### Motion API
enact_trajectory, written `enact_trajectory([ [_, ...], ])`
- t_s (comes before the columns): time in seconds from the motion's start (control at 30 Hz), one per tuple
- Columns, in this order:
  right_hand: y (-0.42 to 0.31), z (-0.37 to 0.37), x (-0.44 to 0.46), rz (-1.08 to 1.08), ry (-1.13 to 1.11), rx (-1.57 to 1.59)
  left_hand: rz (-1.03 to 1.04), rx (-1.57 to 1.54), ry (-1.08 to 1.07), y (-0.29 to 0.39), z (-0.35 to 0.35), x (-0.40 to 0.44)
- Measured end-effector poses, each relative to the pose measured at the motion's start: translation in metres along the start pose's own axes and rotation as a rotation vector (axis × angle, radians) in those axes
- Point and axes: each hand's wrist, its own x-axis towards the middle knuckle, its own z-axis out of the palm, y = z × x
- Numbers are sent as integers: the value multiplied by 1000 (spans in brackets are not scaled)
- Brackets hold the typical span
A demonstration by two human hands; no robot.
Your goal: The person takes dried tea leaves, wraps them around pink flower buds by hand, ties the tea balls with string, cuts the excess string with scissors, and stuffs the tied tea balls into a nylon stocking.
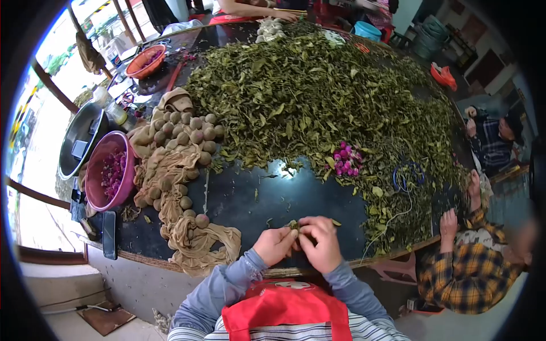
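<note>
My left hand and my right hand meet over the near edge of the dark table. Between the fingertips is a small green leaf bunch, pinched by both hands and partly covered by the fingers. Another leaf pokes out beside the right hand. Beyond them spreads a large heap of dried green leaves. Magenta flower buds lie in a small cluster at the heap's near side.
Left of my hands, tan cloth lies with many round wrapped balls. A pink basin holds magenta buds; a metal basin and a phone are nearby. A blue cord coil rests on leaves. A person in plaid sits right.
</note>
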Motion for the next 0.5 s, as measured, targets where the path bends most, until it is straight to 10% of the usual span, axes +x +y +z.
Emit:
enact_trajectory([
  [0.17,29,3,34,234,-327,104,224,161,382,0,-18,-12],
  [0.33,27,48,132,-77,264,-560,913,487,533,-31,-33,7],
  [0.43,65,69,198,-24,399,-698,648,377,493,-24,-36,-13],
  [0.5,90,62,226,234,-16,-675,366,258,437,-22,-36,-26],
])
